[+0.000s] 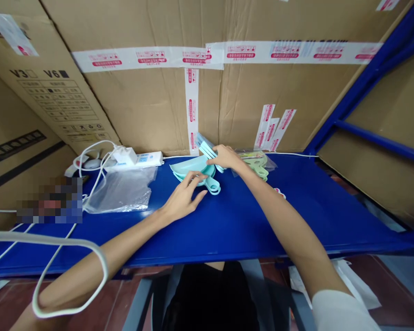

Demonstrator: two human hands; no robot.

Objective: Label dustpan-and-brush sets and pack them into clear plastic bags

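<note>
- Holds a light-blue slatted bundle [204, 149] in the right hand [227, 157], pinching it between thumb and fingers at its right side.
- Tilts the bundle, the upper end leaning toward the far left, the lower end pointing to the near right.
- Cannot tell whether the bundle touches the scoops just beside it.
- Rests the fingers of the left hand [182, 196] on at least 2 nested teal scoops [189, 166], around the neck of the handle — thumb spread apart from the fingers, with a clear gap between.
- On the far middle part of the blue table [207, 234]: the teal scoops, rounded pans to the far left, looped handles to the near right.
- To the right of the right hand, partly behind the wrist: green pieces [258, 165] with holes in the handles, in or under clear plastic.
- Just beyond the right forearm, on the table: a small white-and-pink item [279, 193], too small to make out.
- To the left of the scoops: a clear plastic bag [122, 191], lying flat, with a white power strip [150, 159] and a plugged-in white adapter [124, 156] at its far edge.
- Across the left side, near and far: loops of white cable [101, 257], 1 of them in front of the left forearm.
- Behind the table: a tall cardboard wall [152, 105] with strips of white-and-red tape [193, 108].
- At the far right: a blue metal frame [365, 82].
</note>
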